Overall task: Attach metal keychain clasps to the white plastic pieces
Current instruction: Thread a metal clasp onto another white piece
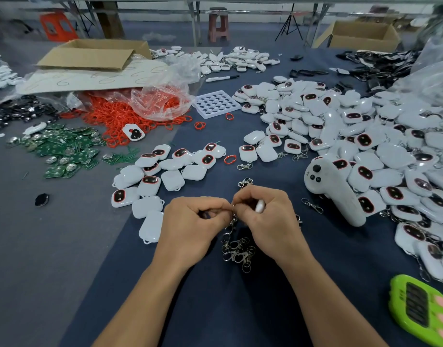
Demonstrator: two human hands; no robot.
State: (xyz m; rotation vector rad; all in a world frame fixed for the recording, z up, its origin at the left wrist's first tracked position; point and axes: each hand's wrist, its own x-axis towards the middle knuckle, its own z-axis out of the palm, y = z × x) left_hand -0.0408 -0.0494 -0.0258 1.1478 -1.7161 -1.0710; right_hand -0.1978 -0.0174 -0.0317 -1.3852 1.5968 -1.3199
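Workshop table with a blue cloth on top, parts everywhere. Your left hand and right hand meet at near centre, fingertips touching. The right hand is curled round a white piece, only its rounded end showing between the fingers. The left hand's fingers are curled too, pinching the top of a clasp that hangs down between the hands. The ring is hidden, so can't tell if it's through the loop yet. Looks like the threading step. Keep the white piece steady with its loop toward the left hand, pry the split ring open and turn it fully round so it doesn't spring off. Spare clasps lie just near of your hands, loose white pieces to the left, the big heap right, so finished ones likely go right. Mind the grey controller by that heap
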